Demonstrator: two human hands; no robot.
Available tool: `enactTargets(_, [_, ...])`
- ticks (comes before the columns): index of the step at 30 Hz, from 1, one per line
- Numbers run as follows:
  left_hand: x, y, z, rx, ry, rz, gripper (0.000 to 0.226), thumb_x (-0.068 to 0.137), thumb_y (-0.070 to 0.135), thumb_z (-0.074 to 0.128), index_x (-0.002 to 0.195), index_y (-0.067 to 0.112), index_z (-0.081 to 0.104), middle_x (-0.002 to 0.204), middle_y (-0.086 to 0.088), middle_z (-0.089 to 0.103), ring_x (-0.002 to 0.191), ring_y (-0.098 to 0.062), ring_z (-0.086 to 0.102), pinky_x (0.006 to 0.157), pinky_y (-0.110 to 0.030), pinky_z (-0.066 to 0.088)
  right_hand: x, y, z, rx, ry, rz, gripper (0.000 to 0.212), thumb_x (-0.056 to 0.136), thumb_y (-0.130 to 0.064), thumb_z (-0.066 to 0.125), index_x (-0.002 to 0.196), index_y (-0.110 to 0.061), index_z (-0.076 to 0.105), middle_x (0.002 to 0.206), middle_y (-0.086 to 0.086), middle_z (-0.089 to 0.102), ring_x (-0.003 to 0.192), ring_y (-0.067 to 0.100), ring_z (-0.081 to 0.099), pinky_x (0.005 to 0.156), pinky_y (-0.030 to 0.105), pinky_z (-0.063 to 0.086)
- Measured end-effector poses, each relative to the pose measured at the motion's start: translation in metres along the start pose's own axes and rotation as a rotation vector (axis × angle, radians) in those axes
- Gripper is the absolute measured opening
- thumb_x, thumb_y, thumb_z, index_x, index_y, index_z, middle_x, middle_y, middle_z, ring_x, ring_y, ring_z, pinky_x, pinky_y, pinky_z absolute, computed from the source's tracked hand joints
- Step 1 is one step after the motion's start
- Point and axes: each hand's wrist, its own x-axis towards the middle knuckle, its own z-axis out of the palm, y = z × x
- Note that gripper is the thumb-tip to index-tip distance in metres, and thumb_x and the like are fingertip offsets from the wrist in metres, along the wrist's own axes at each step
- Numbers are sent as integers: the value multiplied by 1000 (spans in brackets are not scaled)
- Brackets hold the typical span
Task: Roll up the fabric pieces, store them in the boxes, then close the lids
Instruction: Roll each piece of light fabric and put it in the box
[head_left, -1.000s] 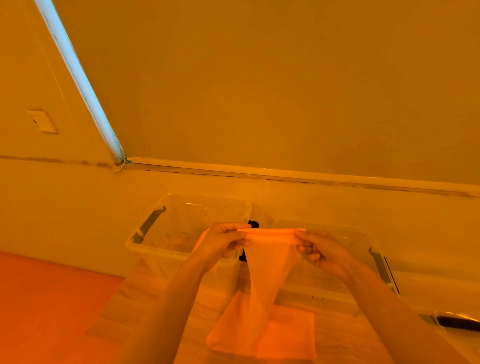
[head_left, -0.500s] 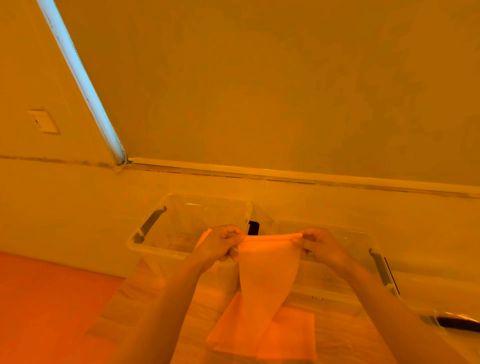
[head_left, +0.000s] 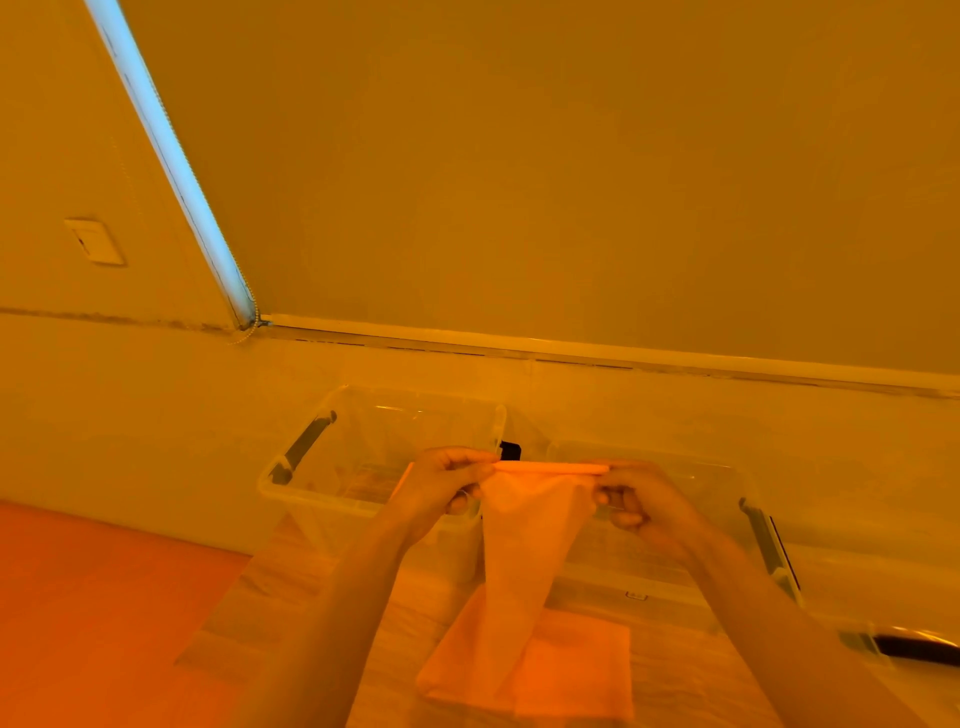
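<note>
Lying flat on the table (head_left: 322, 587) nearest: folded cloths (head_left: 571, 670). Hanging above them, a cloth (head_left: 524, 545), top edge rolled; left hand (head_left: 441, 488) and right hand (head_left: 644, 506) pinching either end, fingers curled. Standing behind, lids off: left box (head_left: 311, 483), right box (head_left: 727, 478), side by side.

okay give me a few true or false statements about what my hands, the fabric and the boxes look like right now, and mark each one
1. Both hands, left and right, pinch the top edge of the fabric piece. True.
2. The left box has its lid on. False: it is open on top.
3. The fabric piece hangs down toward folded fabric on the table. True.
4. The fabric piece lies inside the right box. False: it is held up in front of the boxes.
</note>
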Motion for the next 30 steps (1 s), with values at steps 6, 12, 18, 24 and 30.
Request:
enactTargets(6, [-4,-1,1,2,-4,20,20,90,10,63,106,18,70,60,-1,61,50,-8,49,41,-15,34,1,6,-1,-127,29,-68,17,91,-9,60,104,-1,67,57,3,55,41,3,33,32,13,17])
enactTargets(12, [-5,-3,-2,58,-16,-5,21,86,8,67,107,6,68,72,-5,66,60,-10,57,54,-19,43,-9,4,-1,-265,29,-74,15,93,-16,59,102,-9,69,59,3,59,36,1,30,32,13,17])
enactTargets(18, [-10,1,-2,131,17,-11,17,89,12,64,105,6,68,60,-1,61,48,-5,52,43,-16,31,-18,2,6,-325,24,-77,16,95,-17,56,93,-6,68,49,-1,61,30,-1,33,30,12,19])
enactTargets(24, [-13,-2,-1,117,28,-10,12,89,15,65,99,11,70,54,0,58,49,-8,49,54,-25,33,-24,1,11,-327,38,-111,20,96,-19,54,89,-5,65,49,-1,62,30,-1,40,30,11,21])
enactTargets(30, [-14,-5,-1,130,68,-15,8,88,20,67,89,14,73,56,-1,56,50,-8,46,52,-23,32,-20,6,7,-288,53,-117,12,90,-18,63,93,-8,70,58,4,64,33,1,34,30,13,21])
